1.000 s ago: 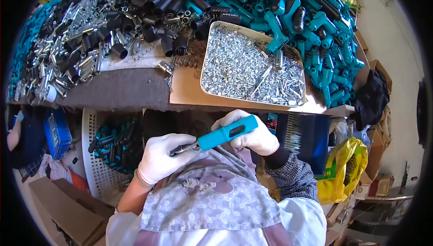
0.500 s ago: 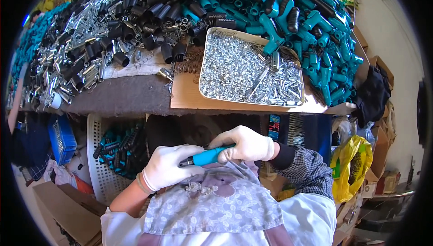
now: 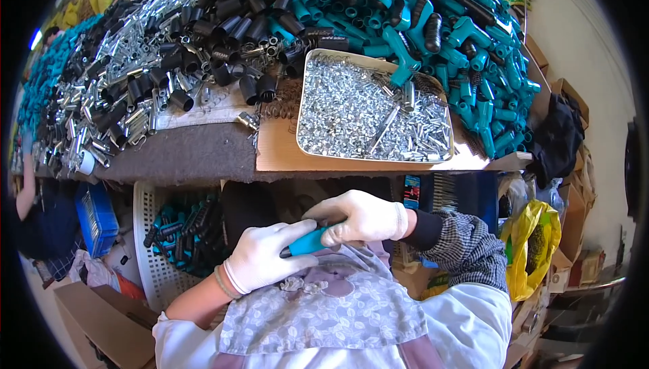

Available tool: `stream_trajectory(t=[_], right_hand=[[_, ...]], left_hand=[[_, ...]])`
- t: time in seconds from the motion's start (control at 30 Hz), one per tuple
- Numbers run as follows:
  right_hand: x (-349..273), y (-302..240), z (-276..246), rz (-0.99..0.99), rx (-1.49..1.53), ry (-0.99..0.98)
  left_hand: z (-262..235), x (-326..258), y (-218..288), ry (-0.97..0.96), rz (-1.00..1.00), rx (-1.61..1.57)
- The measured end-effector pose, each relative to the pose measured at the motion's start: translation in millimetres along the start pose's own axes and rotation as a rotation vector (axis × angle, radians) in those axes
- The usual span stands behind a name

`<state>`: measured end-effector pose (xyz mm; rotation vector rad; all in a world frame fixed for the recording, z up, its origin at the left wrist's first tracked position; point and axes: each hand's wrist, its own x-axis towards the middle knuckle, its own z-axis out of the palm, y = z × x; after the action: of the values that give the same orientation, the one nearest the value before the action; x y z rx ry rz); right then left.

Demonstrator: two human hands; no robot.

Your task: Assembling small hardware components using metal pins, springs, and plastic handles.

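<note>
Head view: teal handle (image 3: 307, 242) assembly, mid-step, below bench (image 3: 196, 156).
Left hand (image 3: 260, 261) and right hand (image 3: 362, 218), grips closed on handle; next likely needs firm, aligned pressing.

Both gloved hands' grip hides most of the teal handle (image 3: 307, 242); its dark tip barely shows.

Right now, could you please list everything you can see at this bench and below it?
Teal handle: one, teal, held in both hands at the lap.
Metal tray: one, silver, full of small metal parts, bench centre.
Teal parts: many, heaped behind and right of the tray.
Black sleeves: many, bench left.
White basket: one, under the bench.
Yellow bag: one, right.
Left hand: white glove.
Right hand: white glove.
</note>
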<state>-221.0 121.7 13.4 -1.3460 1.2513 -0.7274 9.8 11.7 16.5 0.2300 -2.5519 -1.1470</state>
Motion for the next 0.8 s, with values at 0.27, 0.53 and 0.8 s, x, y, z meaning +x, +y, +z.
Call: stream_trajectory(t=[0.27,0.53,0.8], right_hand=[[8,-22,-20,0.199,0.025,-0.082],[12,-22,-6,0.021,-0.232,0.037],[54,-26,-149,-0.247,-0.987,0.773]], left_hand=[[10,9,-4,0.025,-0.003,0.031],[28,22,-17,0.082,0.096,0.045],[23,17,-10,0.079,-0.005,0.125]])
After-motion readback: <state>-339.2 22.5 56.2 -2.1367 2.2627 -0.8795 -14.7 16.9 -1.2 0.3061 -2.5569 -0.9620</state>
